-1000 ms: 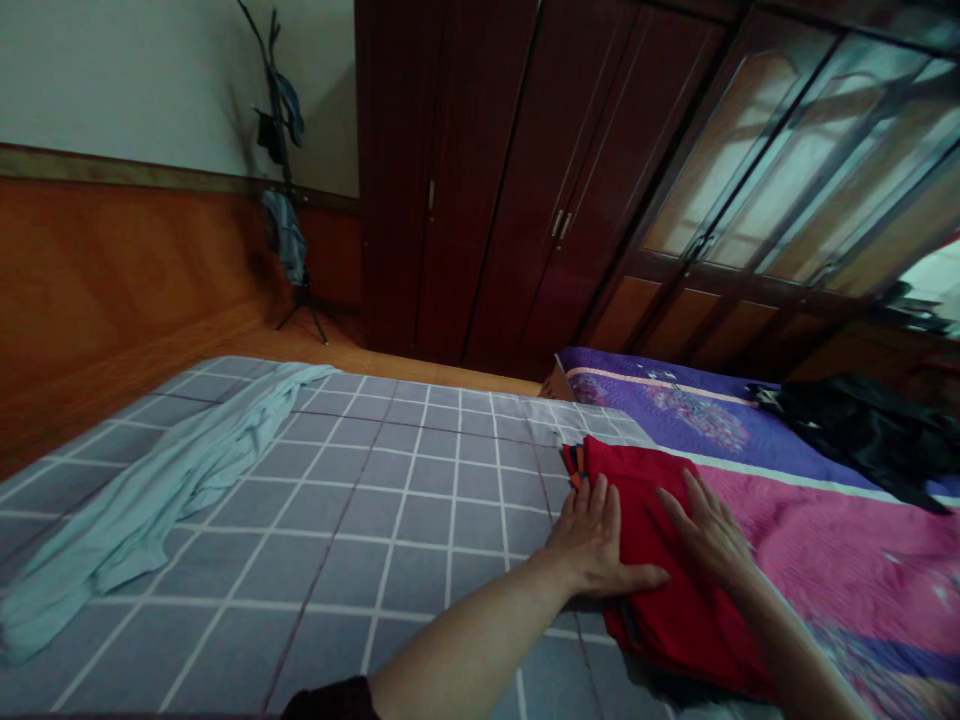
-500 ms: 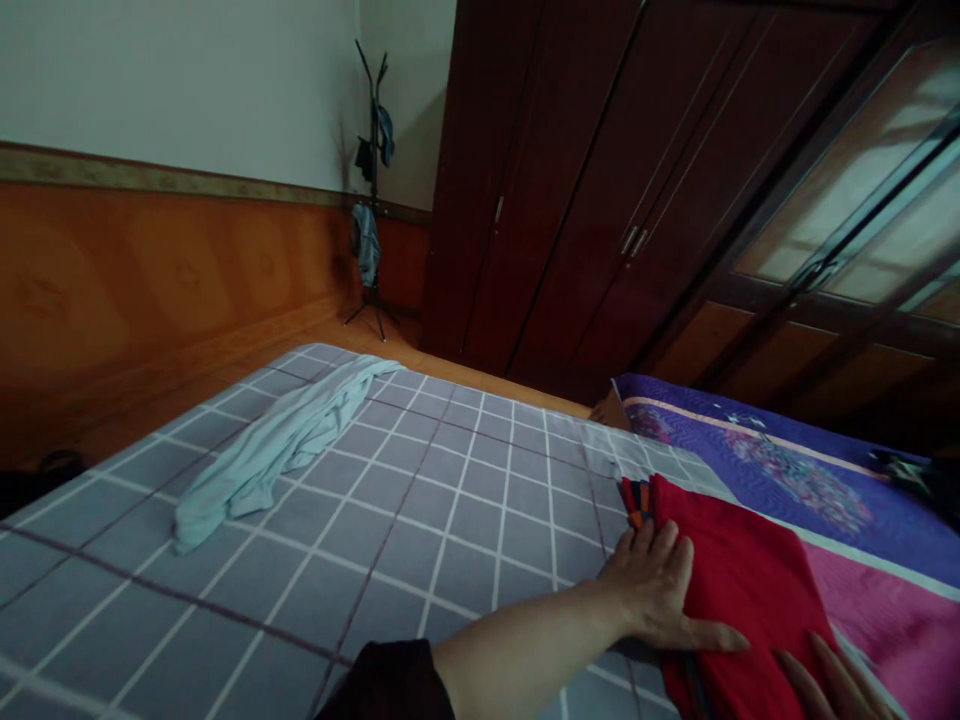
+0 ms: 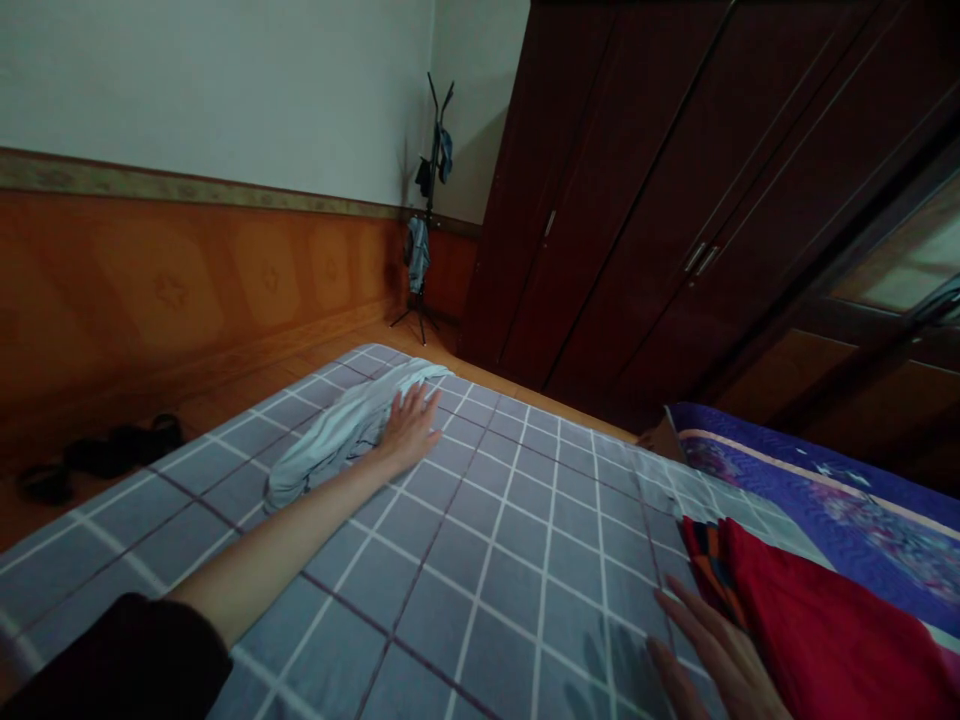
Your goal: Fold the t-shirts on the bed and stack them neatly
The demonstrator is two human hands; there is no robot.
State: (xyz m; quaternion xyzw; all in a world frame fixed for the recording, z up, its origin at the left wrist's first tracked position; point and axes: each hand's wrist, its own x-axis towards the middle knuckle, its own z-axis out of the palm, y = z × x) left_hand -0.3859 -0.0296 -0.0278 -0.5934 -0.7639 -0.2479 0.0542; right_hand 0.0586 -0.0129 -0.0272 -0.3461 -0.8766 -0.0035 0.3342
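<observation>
Both splayed — left hand (image 3: 409, 430) at pale cloth (image 3: 330, 435), right (image 3: 716, 652) by red stack (image 3: 817, 610).

A rumpled pale blue cloth (image 3: 341, 422) lies on the checked sheet (image 3: 517, 545) — well apart from folded red fabric (image 3: 832, 620).

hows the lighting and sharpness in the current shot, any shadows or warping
Head view: dim overall, with the wardrobe darkest toward the upper right; head view: a soft shadow on the sheet beside the right hand, whose fingers look slightly blurred; head view: the wardrobe leans noticeably, though whether from lens distortion or camera tilt I can't tell.
</observation>
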